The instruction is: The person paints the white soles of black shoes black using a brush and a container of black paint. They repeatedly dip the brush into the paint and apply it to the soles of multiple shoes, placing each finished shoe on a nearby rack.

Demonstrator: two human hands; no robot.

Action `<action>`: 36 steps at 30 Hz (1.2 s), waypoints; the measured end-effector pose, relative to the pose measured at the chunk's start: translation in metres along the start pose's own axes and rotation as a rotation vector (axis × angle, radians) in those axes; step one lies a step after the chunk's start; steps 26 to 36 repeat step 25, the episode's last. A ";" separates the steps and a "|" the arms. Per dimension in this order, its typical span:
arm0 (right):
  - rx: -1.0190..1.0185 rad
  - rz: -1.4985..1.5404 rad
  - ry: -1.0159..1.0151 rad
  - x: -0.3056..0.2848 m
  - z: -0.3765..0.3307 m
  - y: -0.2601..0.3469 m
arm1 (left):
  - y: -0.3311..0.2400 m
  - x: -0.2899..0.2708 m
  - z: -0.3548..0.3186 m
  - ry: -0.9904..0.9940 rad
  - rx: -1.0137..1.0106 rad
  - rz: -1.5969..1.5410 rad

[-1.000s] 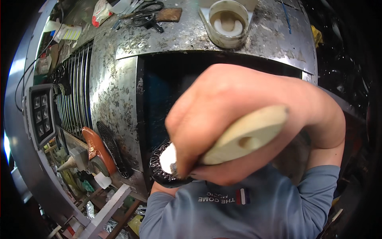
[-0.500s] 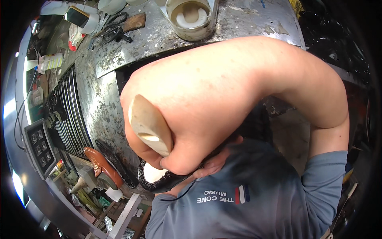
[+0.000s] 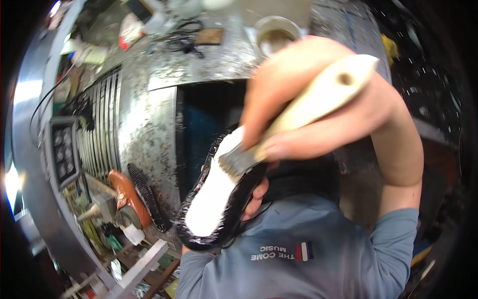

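Note:
My right hand (image 3: 291,70) is closed around the pale wooden handle of a flat brush (image 3: 321,102). The dark, stubby bristles rest on the white bottom of a black shoe (image 3: 209,204), which lies bottom up and slanting in front of my shirt. Shiny, gathered black material rings the white area. From the shoe's right side show a few curled fingers of my left hand (image 3: 255,199), gripping it from beneath; the rest of that hand is hidden by the shoe. Some blur smears my right hand.
Across the stained metal bench (image 3: 144,124) stands a round pot (image 3: 276,35) with pale contents. Black cables (image 3: 184,37) and a brown block (image 3: 209,36) lie left of it. A brown shoe (image 3: 130,197) and a black textured sole (image 3: 149,199) sit at the left, near metal bars (image 3: 99,122).
My right hand with the brush has moved right and turned, uncovering the shoe's white bottom and the brush's bristles. My view has shifted, so the bench items appear farther right.

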State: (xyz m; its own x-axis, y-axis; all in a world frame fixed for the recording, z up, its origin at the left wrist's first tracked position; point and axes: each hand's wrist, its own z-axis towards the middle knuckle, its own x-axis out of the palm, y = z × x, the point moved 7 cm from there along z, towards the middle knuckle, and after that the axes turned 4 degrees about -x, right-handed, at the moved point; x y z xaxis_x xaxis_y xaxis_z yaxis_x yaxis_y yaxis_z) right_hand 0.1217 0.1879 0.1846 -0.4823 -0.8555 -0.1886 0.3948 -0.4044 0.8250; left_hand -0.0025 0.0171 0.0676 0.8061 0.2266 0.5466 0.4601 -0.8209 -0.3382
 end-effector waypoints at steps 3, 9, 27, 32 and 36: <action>-0.092 -0.010 -0.082 -0.018 -0.007 0.008 | -0.016 -0.061 -0.010 0.331 0.293 -0.384; 0.065 -0.054 -0.180 -0.031 -0.034 0.006 | -0.126 -0.139 -0.083 -0.287 0.511 0.343; 0.293 -0.160 -0.536 -0.050 -0.081 -0.031 | -0.398 -0.529 -0.189 -1.558 0.778 0.754; 0.293 -0.160 -0.536 -0.050 -0.081 -0.031 | -0.398 -0.529 -0.189 -1.558 0.778 0.754; 0.293 -0.160 -0.536 -0.050 -0.081 -0.031 | -0.398 -0.529 -0.189 -1.558 0.778 0.754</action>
